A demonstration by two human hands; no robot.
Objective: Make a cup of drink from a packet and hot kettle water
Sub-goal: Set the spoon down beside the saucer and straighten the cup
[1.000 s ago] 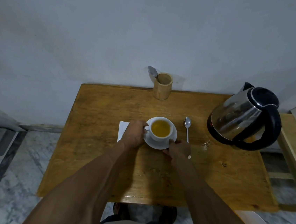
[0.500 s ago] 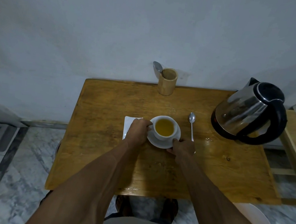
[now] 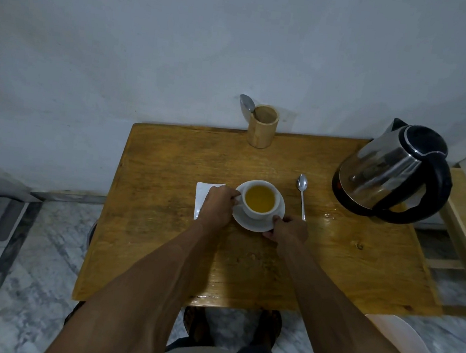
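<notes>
One white cup (image 3: 260, 202), filled with amber-yellow liquid, sits upright on a white saucer (image 3: 258, 224) near the middle of the wooden worktop (image 3: 161, 240). Left hand (image 3: 217, 206) is at the cup's left side, fingers curled closed at the cup's handle; the handle itself is hidden behind the fingers. Right hand (image 3: 289, 228) pinches the saucer rim at the cup's near-right side, thumb on top of the rim. White paper napkin or packet (image 3: 204, 192) lies flat just left of the cup, partly covered by the left hand; which of the two it is cannot be told. Metal teaspoon (image 3: 302, 195) lies flat right of the cup, bowl pointing away from the person, apart from the saucer. Steel kettle (image 3: 393, 173) with black lid and handle stands farther right of the cup, near the worktop's right edge. A few wet drops (image 3: 328, 215) show between cup and kettle. Wooden holder (image 3: 263, 126) stands beyond the cup at the worktop's far edge against the wall, with a second spoon (image 3: 247, 103) leaning out of it.
</notes>
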